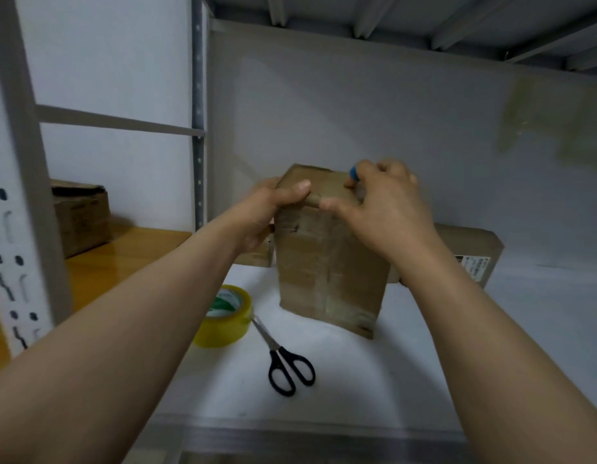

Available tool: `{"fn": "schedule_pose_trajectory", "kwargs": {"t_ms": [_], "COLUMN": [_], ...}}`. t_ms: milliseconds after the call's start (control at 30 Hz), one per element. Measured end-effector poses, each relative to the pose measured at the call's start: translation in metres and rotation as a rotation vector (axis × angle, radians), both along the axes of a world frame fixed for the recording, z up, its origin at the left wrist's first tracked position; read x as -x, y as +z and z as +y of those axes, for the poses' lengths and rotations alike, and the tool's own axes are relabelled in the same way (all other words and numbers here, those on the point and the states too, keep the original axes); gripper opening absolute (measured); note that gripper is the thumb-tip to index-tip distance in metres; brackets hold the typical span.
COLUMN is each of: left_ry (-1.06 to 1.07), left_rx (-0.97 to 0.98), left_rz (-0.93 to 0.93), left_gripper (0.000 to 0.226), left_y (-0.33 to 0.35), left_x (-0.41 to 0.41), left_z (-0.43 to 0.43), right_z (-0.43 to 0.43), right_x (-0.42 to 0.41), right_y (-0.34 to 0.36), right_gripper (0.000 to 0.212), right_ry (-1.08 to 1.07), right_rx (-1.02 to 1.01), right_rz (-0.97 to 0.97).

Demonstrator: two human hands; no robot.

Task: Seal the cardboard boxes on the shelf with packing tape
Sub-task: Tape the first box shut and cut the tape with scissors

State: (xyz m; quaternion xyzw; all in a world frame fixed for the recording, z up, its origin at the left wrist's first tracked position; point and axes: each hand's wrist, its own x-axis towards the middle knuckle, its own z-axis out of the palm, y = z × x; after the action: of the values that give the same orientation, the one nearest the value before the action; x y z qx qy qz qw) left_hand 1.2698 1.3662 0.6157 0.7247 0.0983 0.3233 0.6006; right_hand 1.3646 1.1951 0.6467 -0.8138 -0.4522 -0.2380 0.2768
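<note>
A brown cardboard box (327, 272) stands on end on the white shelf (391, 363), its taped face toward me. My left hand (270, 209) grips its upper left edge, thumb laid across the top. My right hand (384, 209) curls over the upper right corner, and a small blue thing (354, 171) shows between its fingers; I cannot tell what it is. A yellow roll of packing tape (225, 316) lies on the shelf to the box's lower left. Black-handled scissors (283, 360) lie just right of the roll.
Behind the held box, another flat cardboard box (471, 252) lies against the back wall. A third box (83, 219) sits on the wooden shelf at left, past a grey upright post (198, 128). The upper shelf's ribs (391, 18) hang overhead.
</note>
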Motion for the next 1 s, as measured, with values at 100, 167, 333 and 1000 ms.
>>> {"fn": "schedule_pose_trajectory", "kwargs": {"t_ms": [100, 167, 333, 1000], "left_ry": [-0.117, -0.146, 0.07, 0.145], "left_rx": [0.136, 0.262, 0.128, 0.327], "left_rz": [-0.158, -0.211, 0.346, 0.518], "left_gripper": [0.061, 0.067, 0.055, 0.026], "left_y": [-0.008, -0.02, -0.061, -0.1], "left_x": [0.002, 0.001, 0.002, -0.075], "left_z": [0.001, 0.005, 0.008, -0.024], "right_z": [-0.015, -0.027, -0.036, 0.014], "right_x": [0.023, 0.042, 0.046, -0.02], "right_y": [-0.002, -0.008, -0.026, -0.121], "right_gripper": [0.05, 0.042, 0.02, 0.081], "right_ry": [-0.053, -0.098, 0.078, -0.063], "right_rx": [-0.005, 0.008, 0.284, 0.611], "right_rz": [-0.179, -0.326, 0.029, 0.433]}}
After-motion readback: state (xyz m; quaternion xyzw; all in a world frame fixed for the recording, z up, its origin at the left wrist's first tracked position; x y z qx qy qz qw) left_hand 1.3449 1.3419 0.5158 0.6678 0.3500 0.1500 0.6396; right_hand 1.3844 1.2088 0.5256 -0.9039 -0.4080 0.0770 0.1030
